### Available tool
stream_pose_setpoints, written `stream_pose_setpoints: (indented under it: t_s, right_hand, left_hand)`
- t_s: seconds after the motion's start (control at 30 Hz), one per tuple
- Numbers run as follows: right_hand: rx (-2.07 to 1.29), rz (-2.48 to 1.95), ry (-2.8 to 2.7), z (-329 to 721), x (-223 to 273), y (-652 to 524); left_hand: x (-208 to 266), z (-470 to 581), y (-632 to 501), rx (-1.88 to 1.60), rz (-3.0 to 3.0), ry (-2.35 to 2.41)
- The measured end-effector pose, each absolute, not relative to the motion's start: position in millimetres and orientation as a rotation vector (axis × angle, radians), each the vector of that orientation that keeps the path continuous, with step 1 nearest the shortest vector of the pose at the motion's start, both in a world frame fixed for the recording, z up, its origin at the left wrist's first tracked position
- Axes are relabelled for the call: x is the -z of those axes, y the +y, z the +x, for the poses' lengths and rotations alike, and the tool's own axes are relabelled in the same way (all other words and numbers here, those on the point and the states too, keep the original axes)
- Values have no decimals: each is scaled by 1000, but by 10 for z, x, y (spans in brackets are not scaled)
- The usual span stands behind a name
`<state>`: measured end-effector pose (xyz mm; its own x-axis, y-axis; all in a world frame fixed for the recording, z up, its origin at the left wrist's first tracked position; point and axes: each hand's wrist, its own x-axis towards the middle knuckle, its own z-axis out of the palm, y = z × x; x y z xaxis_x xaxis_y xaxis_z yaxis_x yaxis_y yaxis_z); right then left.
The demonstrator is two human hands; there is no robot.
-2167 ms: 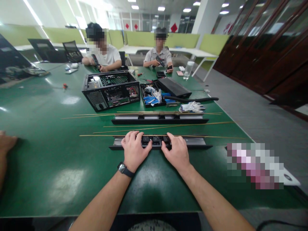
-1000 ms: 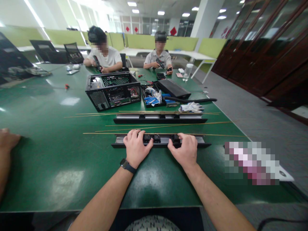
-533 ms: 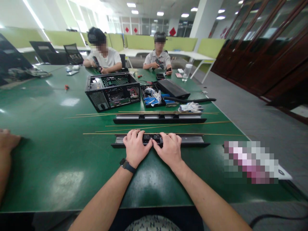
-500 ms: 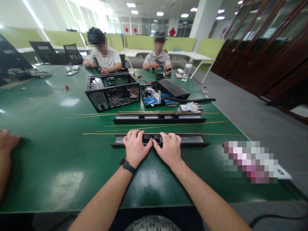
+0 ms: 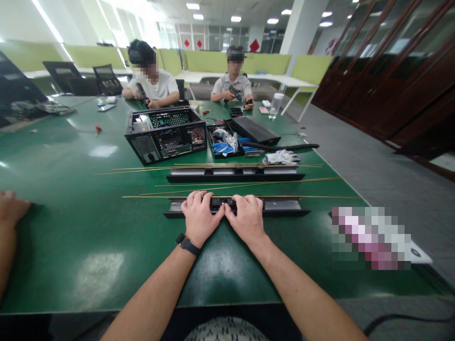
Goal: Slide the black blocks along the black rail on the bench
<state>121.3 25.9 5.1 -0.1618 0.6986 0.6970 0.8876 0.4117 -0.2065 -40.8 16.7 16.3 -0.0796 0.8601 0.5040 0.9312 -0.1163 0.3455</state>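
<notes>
A long black-edged rail with a silver channel (image 5: 284,206) lies crosswise on the green table in front of me. My left hand (image 5: 199,215) is closed over its middle, fingers on the far side and thumb on the near side. My right hand (image 5: 248,215) grips it the same way a little to the right. The two thumb tips meet at a small black fitting (image 5: 216,202) in the channel, partly hidden by my fingers. Thin brass-coloured rods (image 5: 330,197) run along the rail's far edge. A second similar rail (image 5: 223,172) lies parallel behind it.
Beyond the rails stand an open black computer case (image 5: 144,142) and a black tray (image 5: 213,150) with gloves. White gloves (image 5: 282,157) and a flat black box (image 5: 256,130) lie to the right. Two people sit opposite; another person's hand (image 5: 12,208) rests at left.
My right hand has shifted slightly left along the rail, closer to my left hand. The left hand and both rails stay essentially where they were.
</notes>
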Motion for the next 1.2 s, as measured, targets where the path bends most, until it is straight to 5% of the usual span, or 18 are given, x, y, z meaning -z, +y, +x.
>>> stream_pose_setpoints:
  t_s: [1.2]
  right_hand:
    - [414, -1319, -1585, 1876, -78, 288]
  left_hand:
    - [-167, -433, 163, 958, -2066, -2008]
